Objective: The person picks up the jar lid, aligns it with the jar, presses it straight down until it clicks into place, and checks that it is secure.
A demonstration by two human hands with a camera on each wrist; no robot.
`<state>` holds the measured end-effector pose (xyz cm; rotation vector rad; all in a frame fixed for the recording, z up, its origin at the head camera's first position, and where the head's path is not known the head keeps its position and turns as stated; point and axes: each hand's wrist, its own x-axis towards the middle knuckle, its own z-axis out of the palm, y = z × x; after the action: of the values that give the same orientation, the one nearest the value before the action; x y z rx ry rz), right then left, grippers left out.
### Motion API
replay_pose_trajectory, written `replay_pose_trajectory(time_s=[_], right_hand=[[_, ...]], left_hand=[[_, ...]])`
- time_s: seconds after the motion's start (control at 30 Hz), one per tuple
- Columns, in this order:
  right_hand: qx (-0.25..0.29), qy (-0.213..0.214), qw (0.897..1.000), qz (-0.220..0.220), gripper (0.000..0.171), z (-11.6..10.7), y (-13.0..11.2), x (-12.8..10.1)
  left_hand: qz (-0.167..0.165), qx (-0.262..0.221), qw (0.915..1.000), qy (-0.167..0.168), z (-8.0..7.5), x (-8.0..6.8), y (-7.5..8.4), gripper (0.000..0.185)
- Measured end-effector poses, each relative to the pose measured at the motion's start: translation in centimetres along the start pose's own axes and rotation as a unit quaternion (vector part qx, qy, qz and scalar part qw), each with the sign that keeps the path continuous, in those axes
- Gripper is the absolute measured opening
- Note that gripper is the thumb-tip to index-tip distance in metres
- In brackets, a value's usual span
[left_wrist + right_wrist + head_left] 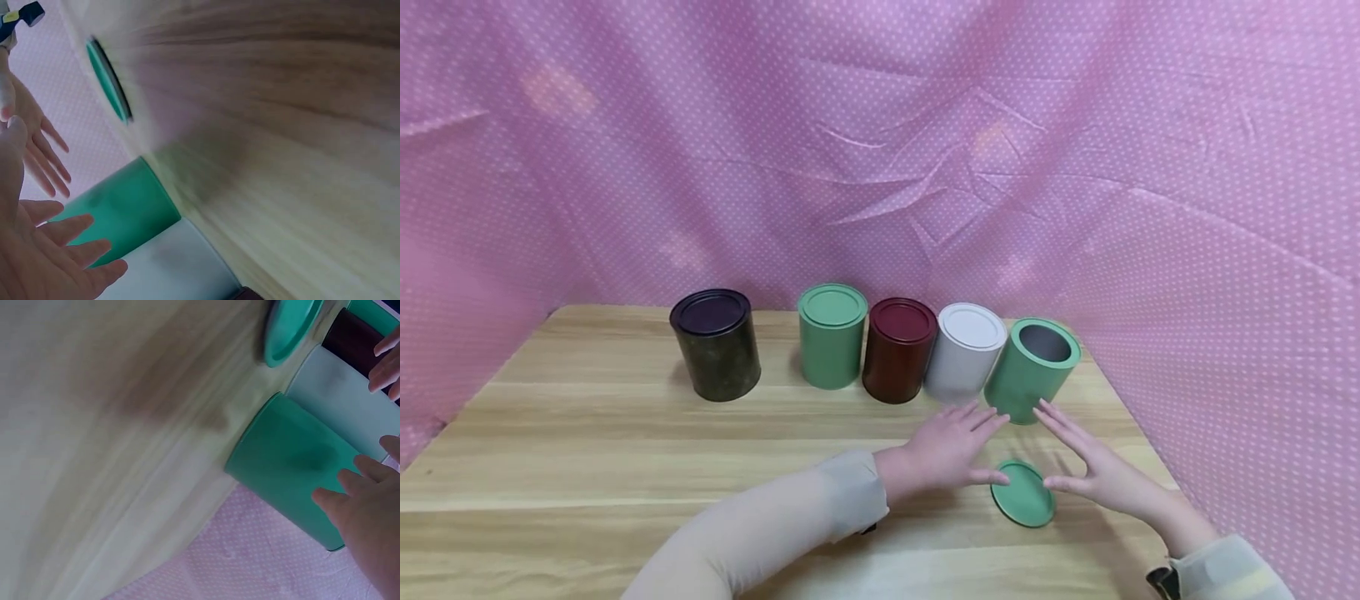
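Your left hand (951, 446) and right hand (1093, 467) both hang flat above the wooden table (587, 433) with fingers straight and holding nothing, one on each side of the green lid (1022, 493), which lies flat on the wood between them. Just beyond your fingertips the open green tin (1032, 368) stands upright at the right end of the row, beside the white tin (966, 352). Whether your left thumb touches the lid is hard to tell from the head view.

Soft even light, blurred wrist views
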<state>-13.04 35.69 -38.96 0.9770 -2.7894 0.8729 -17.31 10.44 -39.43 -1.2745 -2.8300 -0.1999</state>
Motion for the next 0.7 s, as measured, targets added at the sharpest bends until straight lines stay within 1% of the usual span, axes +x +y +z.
replay_pose_trajectory(time_s=[0.17,0.27,0.37,0.5,0.7], right_hand=[[-0.020,-0.007,1.000,0.000,0.087,0.3,0.4,-0.6],[-0.008,-0.025,1.000,0.000,0.087,0.4,0.6,-0.9],[0.015,-0.043,0.999,0.013,0.087,0.5,0.8,-1.2],[0.020,-0.060,0.998,0.030,0.087,0.6,1.0,-1.7],[0.039,-0.077,0.996,0.022,0.087,1.0,1.7,-2.5]], left_hand=[[-0.007,-0.007,0.9998,-0.019,0.7,-0.2,0.2,0.082],[-0.011,-0.011,0.9993,-0.035,1.0,0.0,0.4,0.082],[-0.011,-0.013,0.9984,-0.053,1.3,0.1,0.8,0.083],[-0.011,-0.019,0.9970,-0.074,1.6,0.3,1.5,0.084],[-0.016,-0.008,0.9963,-0.084,2.2,0.6,2.6,0.084]])
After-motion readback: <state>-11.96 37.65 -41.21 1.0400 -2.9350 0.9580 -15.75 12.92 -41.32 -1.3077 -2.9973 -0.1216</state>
